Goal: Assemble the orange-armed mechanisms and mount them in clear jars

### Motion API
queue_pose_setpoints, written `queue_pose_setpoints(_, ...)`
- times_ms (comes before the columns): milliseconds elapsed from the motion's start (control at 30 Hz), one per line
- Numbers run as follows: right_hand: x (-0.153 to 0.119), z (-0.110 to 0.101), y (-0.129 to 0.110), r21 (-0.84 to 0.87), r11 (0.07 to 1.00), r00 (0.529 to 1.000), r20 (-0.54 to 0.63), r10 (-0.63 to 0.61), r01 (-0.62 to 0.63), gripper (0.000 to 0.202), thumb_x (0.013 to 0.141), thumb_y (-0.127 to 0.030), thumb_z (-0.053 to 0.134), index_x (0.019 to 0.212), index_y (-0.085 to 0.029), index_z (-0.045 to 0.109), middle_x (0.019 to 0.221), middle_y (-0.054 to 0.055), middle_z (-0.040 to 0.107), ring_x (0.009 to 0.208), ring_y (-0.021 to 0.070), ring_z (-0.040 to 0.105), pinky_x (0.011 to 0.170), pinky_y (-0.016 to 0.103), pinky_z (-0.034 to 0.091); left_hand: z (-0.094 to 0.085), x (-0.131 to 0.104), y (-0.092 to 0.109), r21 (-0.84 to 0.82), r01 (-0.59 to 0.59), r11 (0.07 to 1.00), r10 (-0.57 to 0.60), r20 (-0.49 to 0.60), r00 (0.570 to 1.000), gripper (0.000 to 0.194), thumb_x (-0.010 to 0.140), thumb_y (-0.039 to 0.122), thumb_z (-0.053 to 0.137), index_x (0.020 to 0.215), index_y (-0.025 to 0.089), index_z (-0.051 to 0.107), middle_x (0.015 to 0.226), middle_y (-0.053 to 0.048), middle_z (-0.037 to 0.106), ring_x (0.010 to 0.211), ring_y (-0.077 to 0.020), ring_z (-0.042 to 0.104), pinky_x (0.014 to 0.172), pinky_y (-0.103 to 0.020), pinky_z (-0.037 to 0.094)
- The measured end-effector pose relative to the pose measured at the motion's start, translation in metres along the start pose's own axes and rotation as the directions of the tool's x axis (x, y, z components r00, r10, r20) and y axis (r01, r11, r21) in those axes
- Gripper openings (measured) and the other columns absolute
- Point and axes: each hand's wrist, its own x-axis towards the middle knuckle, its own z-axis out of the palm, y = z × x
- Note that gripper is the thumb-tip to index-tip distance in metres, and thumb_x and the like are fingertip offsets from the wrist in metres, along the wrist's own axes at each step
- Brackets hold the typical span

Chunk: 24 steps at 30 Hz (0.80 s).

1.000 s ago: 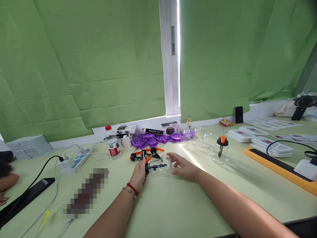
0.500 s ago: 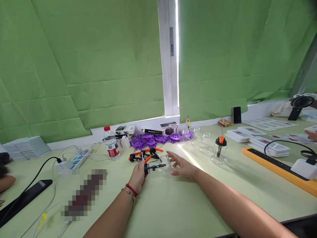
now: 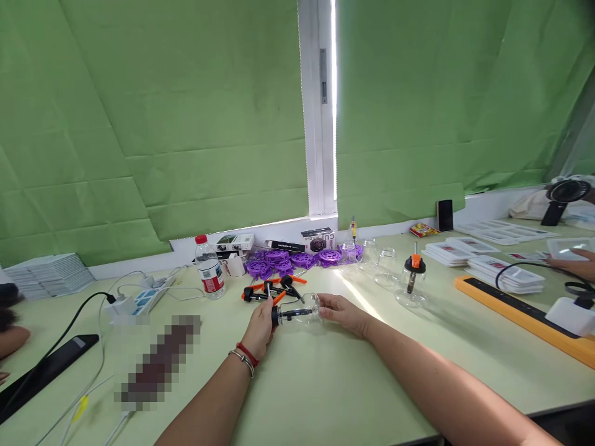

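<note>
A clear glass jar (image 3: pixel 304 317) lies on its side above the table, its black rod visible inside through the glass. My left hand (image 3: pixel 259 328) grips the black cap (image 3: pixel 275 316) at the jar's left end, where a metal pin and an orange piece stick up. My right hand (image 3: pixel 343 314) closes its fingers round the jar's base at the other end. Just behind lie several black and orange cap parts (image 3: pixel 267 290). To the right an upright glass jar (image 3: pixel 411 297) carries a black lid with an orange piece and a metal rod.
Purple round parts (image 3: pixel 279 263) and small boxes (image 3: pixel 235 243) lie along the wall. More glass jars (image 3: pixel 387 266) stand right of them. A water bottle (image 3: pixel 209 269) stands at left. An orange-edged power strip (image 3: pixel 520 319) and a co-worker's hand (image 3: pixel 579 265) are at right.
My right hand has closed from loosely spread fingers onto the jar's base. My left hand stays nearly still. At right, a co-worker's hand has moved in with a clear, pale-edged piece.
</note>
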Motion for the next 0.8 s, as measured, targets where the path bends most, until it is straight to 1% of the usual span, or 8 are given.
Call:
queue_pose_setpoints(67, -0.0001, -0.0014, 0.0011, -0.036, 0.999, 1.0, -0.018, 0.005, -0.006, 0.071, 0.078, -0.061, 0.055, 0.134, -0.019, 0.046, 0.108, 0.009, 0.059, 0.099, 0.0241, 0.053, 0.09, 0.042, 0.04, -0.0001, 0.001, 0.0002, -0.026, 0.035, 0.999, -0.034, 0.014, 0.999, 0.054, 0.078, 0.068, 0.041, 0.087, 0.017, 0.057, 0.051, 0.007, 0.039, 0.04, -0.0072, 0.031, 0.041, -0.02, 0.015)
queue_pose_setpoints(100, -0.0003, -0.0026, 0.0021, -0.059, 0.998, 1.0, -0.029, 0.002, -0.003, 0.076, 0.076, -0.061, 0.058, 0.139, -0.021, 0.041, 0.116, 0.011, 0.057, 0.104, 0.0253, 0.051, 0.092, 0.043, 0.038, -0.0001, 0.0012, 0.0004, -0.042, 0.051, 0.998, -0.05, 0.02, 0.999, 0.053, 0.079, 0.067, 0.04, 0.087, 0.017, 0.056, 0.052, 0.007, 0.039, 0.04, -0.007, 0.03, 0.041, -0.02, 0.015)
queue_pose_setpoints(167, -0.001, -0.0051, 0.0039, -0.101, 0.995, 0.999, -0.035, -0.028, 0.024, 0.089, 0.071, -0.057, 0.066, 0.145, -0.025, 0.029, 0.131, 0.011, 0.048, 0.114, 0.0273, 0.046, 0.096, 0.043, 0.036, 0.0001, 0.0011, 0.0013, -0.069, 0.07, 0.995, -0.069, 0.023, 0.997, 0.049, 0.081, 0.064, 0.04, 0.088, 0.017, 0.054, 0.052, 0.007, 0.039, 0.039, -0.0063, 0.029, 0.041, -0.02, 0.014)
queue_pose_setpoints(200, -0.0014, -0.006, 0.0044, -0.117, 0.992, 0.998, -0.032, -0.049, 0.045, 0.093, 0.068, -0.054, 0.071, 0.146, -0.028, 0.026, 0.136, 0.011, 0.044, 0.118, 0.0279, 0.044, 0.096, 0.043, 0.036, 0.0002, 0.0008, 0.0018, -0.081, 0.076, 0.994, -0.075, 0.022, 0.997, 0.047, 0.082, 0.062, 0.04, 0.088, 0.017, 0.053, 0.053, 0.007, 0.039, 0.038, -0.0059, 0.028, 0.041, -0.02, 0.014)
queue_pose_setpoints(233, -0.0018, -0.0064, 0.0044, -0.128, 0.99, 0.997, -0.029, -0.069, 0.065, 0.095, 0.066, -0.05, 0.074, 0.145, -0.03, 0.026, 0.138, 0.01, 0.043, 0.119, 0.0281, 0.043, 0.097, 0.043, 0.036, 0.0003, 0.0003, 0.0024, -0.091, 0.08, 0.993, -0.078, 0.022, 0.997, 0.045, 0.082, 0.061, 0.041, 0.087, 0.017, 0.052, 0.053, 0.008, 0.039, 0.038, -0.0055, 0.027, 0.041, -0.02, 0.014)
queue_pose_setpoints(367, -0.0025, -0.0051, 0.0018, -0.153, 0.985, 0.995, -0.048, -0.085, 0.076, 0.086, 0.063, -0.042, 0.077, 0.139, -0.028, 0.039, 0.129, 0.009, 0.051, 0.116, 0.027, 0.045, 0.097, 0.042, 0.034, 0.0003, -0.0017, 0.0038, -0.112, 0.087, 0.99, -0.085, 0.018, 0.996, 0.041, 0.082, 0.06, 0.042, 0.08, 0.019, 0.048, 0.052, 0.008, 0.038, 0.037, -0.0049, 0.026, 0.04, -0.02, 0.014)
queue_pose_setpoints(533, -0.0021, -0.0029, -0.0016, -0.15, 0.988, 0.998, -0.042, -0.043, 0.036, 0.083, 0.066, -0.042, 0.075, 0.139, -0.025, 0.04, 0.123, 0.009, 0.054, 0.114, 0.0267, 0.047, 0.098, 0.043, 0.033, 0.0, -0.0019, 0.0032, -0.097, 0.059, 0.994, -0.056, 0.028, 0.998, 0.041, 0.081, 0.061, 0.043, 0.073, 0.02, 0.043, 0.05, 0.007, 0.038, 0.036, -0.0056, 0.026, 0.038, -0.02, 0.012)
queue_pose_setpoints(800, -0.001, -0.0021, 0.0022, -0.099, 0.995, 0.999, -0.028, -0.033, 0.03, 0.084, 0.067, -0.046, 0.073, 0.139, -0.02, 0.039, 0.119, 0.009, 0.054, 0.105, 0.024, 0.048, 0.097, 0.042, 0.034, 0.0015, -0.0011, 0.0032, -0.068, 0.046, 0.997, -0.045, 0.018, 0.999, 0.04, 0.083, 0.059, 0.041, 0.074, 0.02, 0.043, 0.051, 0.007, 0.037, 0.037, -0.0063, 0.027, 0.038, -0.02, 0.014)
